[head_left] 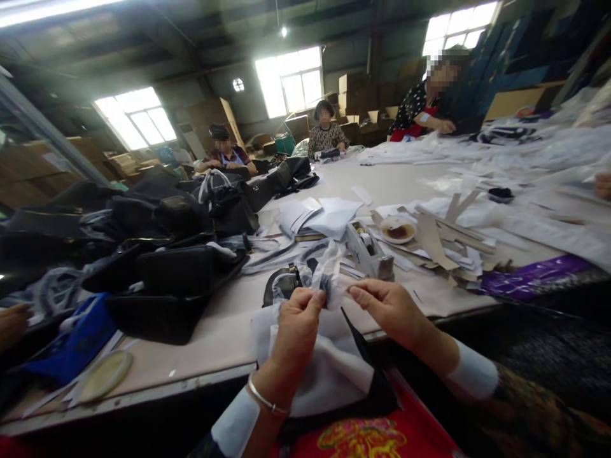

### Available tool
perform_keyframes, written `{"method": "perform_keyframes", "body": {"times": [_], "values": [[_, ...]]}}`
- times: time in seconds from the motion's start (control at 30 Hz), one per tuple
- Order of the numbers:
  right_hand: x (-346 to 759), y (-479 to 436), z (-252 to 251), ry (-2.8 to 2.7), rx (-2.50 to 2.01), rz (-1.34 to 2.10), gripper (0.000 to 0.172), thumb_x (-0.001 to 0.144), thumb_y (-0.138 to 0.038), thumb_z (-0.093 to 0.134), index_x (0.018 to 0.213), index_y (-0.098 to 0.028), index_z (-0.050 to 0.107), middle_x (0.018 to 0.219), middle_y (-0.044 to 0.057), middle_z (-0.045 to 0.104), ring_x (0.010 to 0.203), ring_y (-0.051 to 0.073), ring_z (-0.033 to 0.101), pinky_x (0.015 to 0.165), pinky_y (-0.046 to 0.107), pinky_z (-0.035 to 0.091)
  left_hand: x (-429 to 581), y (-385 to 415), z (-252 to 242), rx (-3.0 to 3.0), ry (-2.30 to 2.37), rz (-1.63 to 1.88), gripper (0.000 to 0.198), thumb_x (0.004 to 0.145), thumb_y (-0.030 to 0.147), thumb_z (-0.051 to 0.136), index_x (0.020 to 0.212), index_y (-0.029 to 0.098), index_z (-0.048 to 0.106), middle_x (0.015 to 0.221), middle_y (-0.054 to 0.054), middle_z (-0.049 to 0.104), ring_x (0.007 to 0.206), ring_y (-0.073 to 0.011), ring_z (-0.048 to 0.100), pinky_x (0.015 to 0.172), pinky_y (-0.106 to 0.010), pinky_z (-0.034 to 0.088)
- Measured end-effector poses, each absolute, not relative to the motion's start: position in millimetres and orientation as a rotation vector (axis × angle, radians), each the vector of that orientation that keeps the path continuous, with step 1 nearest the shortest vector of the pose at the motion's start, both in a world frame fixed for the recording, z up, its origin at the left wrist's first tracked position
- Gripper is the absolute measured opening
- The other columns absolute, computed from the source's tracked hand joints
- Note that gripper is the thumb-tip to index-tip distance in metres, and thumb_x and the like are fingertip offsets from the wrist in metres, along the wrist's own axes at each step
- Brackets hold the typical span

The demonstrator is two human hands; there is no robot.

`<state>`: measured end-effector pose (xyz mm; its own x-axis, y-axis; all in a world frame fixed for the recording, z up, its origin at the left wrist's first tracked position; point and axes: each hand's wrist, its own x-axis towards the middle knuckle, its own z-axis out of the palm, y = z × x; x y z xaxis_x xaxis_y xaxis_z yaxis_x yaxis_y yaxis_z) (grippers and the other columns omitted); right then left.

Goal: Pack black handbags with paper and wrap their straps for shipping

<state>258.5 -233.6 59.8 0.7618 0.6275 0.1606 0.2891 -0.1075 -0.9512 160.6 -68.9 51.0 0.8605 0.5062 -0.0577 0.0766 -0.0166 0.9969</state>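
Note:
My left hand (296, 324) is closed in a pinch on a thin white wrapping (329, 270) that rises from it, with a small dark part inside. My right hand (389, 305) is closed too, its thumb and fingers pinched close to the same wrapping from the right; what it grips I cannot make out. Below both hands a white cloth (329, 369) lies over a black piece on my lap. A black strap piece (281, 286) lies on the table just beyond my left hand.
Black bags (176, 254) pile up on the left of the big table (214, 331). A tape dispenser (370, 251), a small dish (398, 230) and cardboard strips (443, 235) lie ahead on the right. A blue bag (76, 337) sits at left. Three people sit at the far side.

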Motion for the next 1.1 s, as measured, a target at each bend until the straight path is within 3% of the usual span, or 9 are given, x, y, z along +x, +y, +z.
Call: {"method": "perform_keyframes", "body": {"times": [0.07, 0.13, 0.23, 0.4, 0.53, 0.63, 0.83, 1.0, 1.1], "values": [[254, -232, 61, -0.571, -1.510, 0.676, 0.051, 0.089, -0.064, 0.058, 0.071, -0.016, 0.060, 0.053, -0.005, 0.040, 0.047, 0.008, 0.030, 0.044, 0.025, 0.021, 158, -77, 52, 1.691, 0.414, 0.454, 0.036, 0.086, 0.048, 0.066, 0.067, 0.018, 0.066, 0.073, -0.001, 0.051, 0.067, -0.0133, 0.046, 0.063, -0.026, 0.039], [250, -226, 60, -0.409, -1.338, 0.869, 0.055, 0.080, -0.070, 0.065, 0.066, -0.019, 0.052, 0.051, -0.008, 0.032, 0.044, 0.005, 0.020, 0.042, 0.024, 0.012, 156, -87, 52, 1.764, 0.373, 0.497, 0.032, 0.087, 0.041, 0.066, 0.063, 0.019, 0.067, 0.077, -0.002, 0.053, 0.073, -0.0158, 0.049, 0.070, -0.028, 0.042], [248, -218, 59, -0.279, -1.296, 0.874, 0.051, 0.070, -0.064, 0.077, 0.068, -0.019, 0.052, 0.050, -0.009, 0.034, 0.043, 0.005, 0.020, 0.041, 0.023, 0.011, 154, -99, 47, 1.794, 0.376, 0.473, 0.031, 0.088, 0.036, 0.063, 0.063, 0.019, 0.067, 0.072, -0.002, 0.051, 0.072, -0.0162, 0.049, 0.071, -0.029, 0.041], [249, -219, 52, -0.643, -1.613, 0.446, 0.039, 0.082, -0.047, 0.068, 0.060, -0.018, 0.054, 0.055, -0.003, 0.044, 0.053, 0.010, 0.036, 0.051, 0.026, 0.028, 150, -94, 42, 1.482, 0.393, 0.192, 0.032, 0.082, 0.046, 0.070, 0.073, 0.017, 0.064, 0.061, 0.004, 0.038, 0.055, -0.0098, 0.031, 0.052, -0.024, 0.026], [251, -225, 48, -1.081, -1.809, 0.113, 0.031, 0.092, -0.029, 0.058, 0.064, -0.018, 0.056, 0.065, 0.002, 0.058, 0.063, 0.014, 0.050, 0.061, 0.028, 0.036, 153, -82, 49, 1.164, 0.300, 0.017, 0.037, 0.075, 0.047, 0.078, 0.080, 0.015, 0.060, 0.059, 0.009, 0.028, 0.050, -0.0052, 0.019, 0.049, -0.022, 0.013], [252, -226, 47, -1.322, -1.860, -0.126, 0.025, 0.095, -0.019, 0.050, 0.072, -0.017, 0.060, 0.073, 0.005, 0.064, 0.067, 0.015, 0.055, 0.064, 0.029, 0.037, 157, -83, 51, 1.258, 0.342, 0.098, 0.037, 0.076, 0.047, 0.077, 0.072, 0.016, 0.057, 0.056, 0.008, 0.031, 0.049, -0.0057, 0.023, 0.048, -0.022, 0.016], [247, -226, 41, -1.518, -1.988, -0.509, 0.036, 0.099, -0.015, 0.042, 0.070, -0.016, 0.063, 0.067, 0.007, 0.060, 0.063, 0.016, 0.050, 0.061, 0.033, 0.033, 158, -92, 50, 1.585, 0.364, 0.366, 0.026, 0.081, 0.034, 0.069, 0.062, 0.018, 0.060, 0.063, 0.002, 0.042, 0.061, -0.0129, 0.040, 0.058, -0.026, 0.034], [260, -237, 53, -1.179, -1.774, 0.267, 0.033, 0.095, -0.037, 0.055, 0.071, -0.017, 0.061, 0.065, 0.002, 0.054, 0.060, 0.013, 0.043, 0.056, 0.028, 0.033, 154, -86, 58, 1.814, 0.264, 0.469, 0.033, 0.086, 0.032, 0.065, 0.056, 0.020, 0.060, 0.067, -0.002, 0.049, 0.068, -0.0174, 0.048, 0.064, -0.028, 0.042], [265, -240, 64, -0.707, -1.386, 0.859, 0.050, 0.086, -0.063, 0.060, 0.067, -0.017, 0.055, 0.052, -0.006, 0.039, 0.045, 0.006, 0.025, 0.044, 0.023, 0.019, 151, -86, 58, 1.889, 0.215, 0.488, 0.032, 0.087, 0.040, 0.066, 0.060, 0.023, 0.069, 0.067, -0.004, 0.057, 0.067, -0.0196, 0.055, 0.063, -0.029, 0.048]]}}
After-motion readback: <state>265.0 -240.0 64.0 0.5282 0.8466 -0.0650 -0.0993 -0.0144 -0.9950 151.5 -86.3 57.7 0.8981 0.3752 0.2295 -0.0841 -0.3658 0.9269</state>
